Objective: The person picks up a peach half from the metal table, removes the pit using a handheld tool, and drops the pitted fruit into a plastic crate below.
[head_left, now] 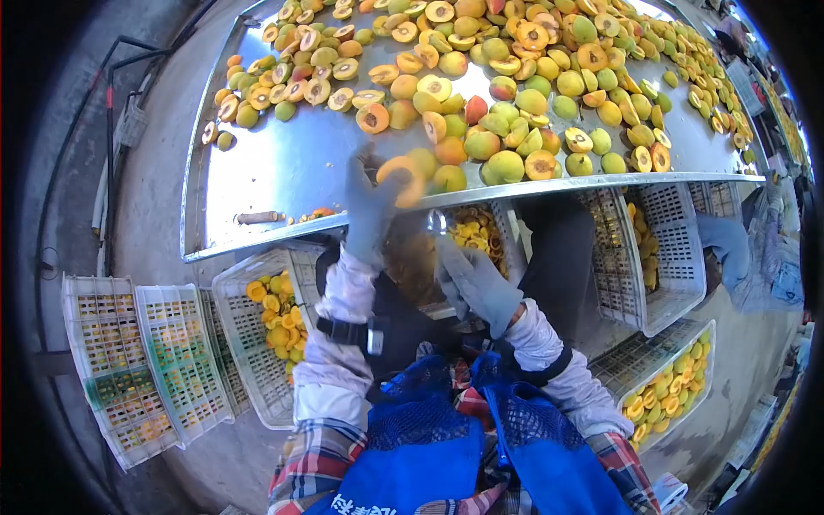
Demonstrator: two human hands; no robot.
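Note:
My left hand (369,210), in a grey glove and smeared by motion, is at the near edge of the metal table. Its fingers close on a peach half (402,181), whose orange cut face with a dark centre faces me. My right hand (477,283), also gloved, is lower and to the right, wrapped round a small metal spoon (437,222); only its shiny rounded end shows. Below and between my hands, a crate holds orange peach pieces (477,233). Many whole and halved peaches (502,167) are heaped on the table just beyond my left hand.
The metal table (249,189) has a raised rim and carries a short brown stick (260,218). White crates (253,300) with fruit stand on my left, beside stacked crates (116,369). More crates (674,257) are on the right, near another person's leg (724,245).

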